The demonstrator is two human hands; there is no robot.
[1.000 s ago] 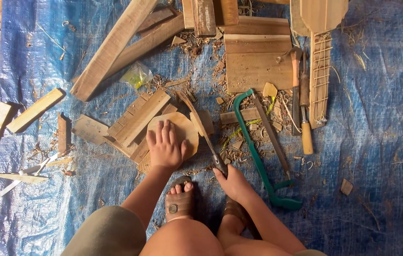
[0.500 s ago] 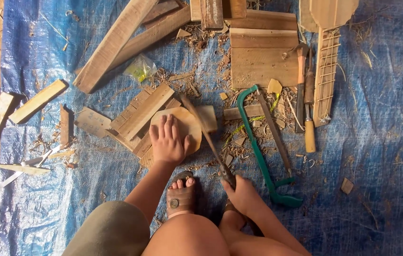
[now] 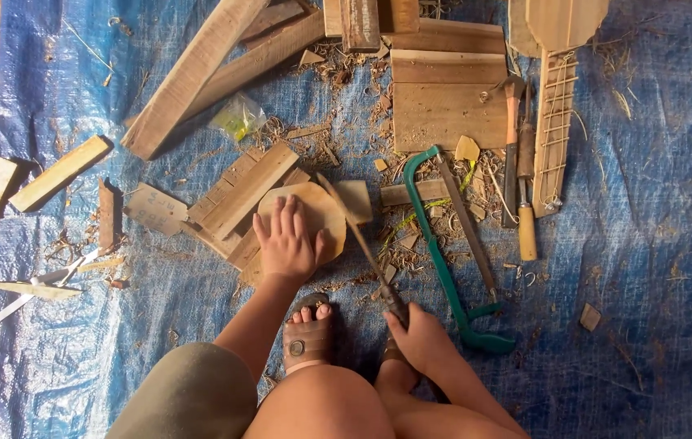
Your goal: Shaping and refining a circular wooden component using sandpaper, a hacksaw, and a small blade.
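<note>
Round wooden disc (image 3: 317,213) is seated on a stack of planks (image 3: 240,191) on the blue tarp (image 3: 647,244), just ahead of the sandalled foot (image 3: 307,337). Disc is pinned flat by the left hand (image 3: 285,242): palm down, fingers (image 3: 279,219) spread, nothing gripped. Long thin blade (image 3: 356,236) is laid across the disc's right edge, long axis diagonal, far-left to near-right. Its handle (image 3: 393,302) is gripped by the right hand (image 3: 423,337), fingers closed around it. Handle end sits nearer the body than the disc; blade tip ends up past the disc's top edge. Left hand is nearer the disc; right hand is well back along the blade axis. Green-framed hacksaw (image 3: 443,252) lies just right of the blade, roughly parallel, untouched. Chisels (image 3: 521,162) and a ladder-like wooden neck piece (image 3: 553,130) lie further right. Shavings are scattered around.
</note>
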